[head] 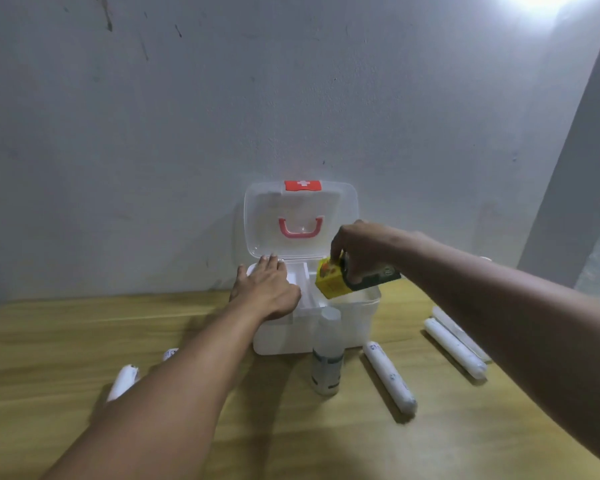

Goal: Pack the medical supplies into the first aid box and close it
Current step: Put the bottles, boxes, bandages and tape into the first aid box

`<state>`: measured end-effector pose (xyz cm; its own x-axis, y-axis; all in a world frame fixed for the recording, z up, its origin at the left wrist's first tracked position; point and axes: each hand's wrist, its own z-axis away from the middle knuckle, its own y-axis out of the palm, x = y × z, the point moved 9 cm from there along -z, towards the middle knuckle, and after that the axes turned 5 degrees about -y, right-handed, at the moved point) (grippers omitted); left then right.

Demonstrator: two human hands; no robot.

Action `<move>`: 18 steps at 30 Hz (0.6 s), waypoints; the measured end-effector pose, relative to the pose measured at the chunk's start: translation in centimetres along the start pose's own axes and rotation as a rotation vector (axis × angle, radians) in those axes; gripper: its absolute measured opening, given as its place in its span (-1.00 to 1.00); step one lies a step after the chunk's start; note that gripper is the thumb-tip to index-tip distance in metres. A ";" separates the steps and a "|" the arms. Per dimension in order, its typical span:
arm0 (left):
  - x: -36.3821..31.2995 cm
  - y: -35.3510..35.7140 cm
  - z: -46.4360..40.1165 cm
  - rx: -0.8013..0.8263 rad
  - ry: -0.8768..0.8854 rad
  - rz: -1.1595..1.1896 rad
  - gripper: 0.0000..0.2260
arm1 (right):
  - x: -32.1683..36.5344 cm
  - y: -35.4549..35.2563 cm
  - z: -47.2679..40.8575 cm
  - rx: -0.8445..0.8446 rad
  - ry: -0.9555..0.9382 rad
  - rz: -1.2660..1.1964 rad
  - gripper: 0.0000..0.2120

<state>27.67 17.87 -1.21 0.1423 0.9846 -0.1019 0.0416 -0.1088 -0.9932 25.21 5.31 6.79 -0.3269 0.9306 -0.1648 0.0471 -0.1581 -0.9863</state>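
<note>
The white first aid box (357,327) stands on the wooden table with its clear lid (257,220) raised against the wall, showing a red handle and a red cross latch. My left hand (267,289) lies flat, fingers spread, on the box's left top edge. My right hand (357,251) grips a yellow and dark green carton (333,284), tilted over the box's right opening. A clear bottle (326,355) stands in front of the box. White gauze rolls lie around: one (390,377) right of the bottle, two (456,346) further right, two (123,381) at the left.
The grey wall (291,98) rises right behind the box. The wooden table (326,445) stretches toward me. A wall corner and a strip of floor show at the far right.
</note>
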 end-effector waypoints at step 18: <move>-0.1 0.1 0.3 0.012 -0.001 -0.003 -0.41 | 0.7 3.7 -2.1 -0.032 -0.060 -0.084 -0.46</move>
<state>27.40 17.82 -1.32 0.1415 0.9850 -0.0986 0.0301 -0.1039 -0.9941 27.08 6.09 2.96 -0.3873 0.9184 -0.0814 0.0467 -0.0686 -0.9965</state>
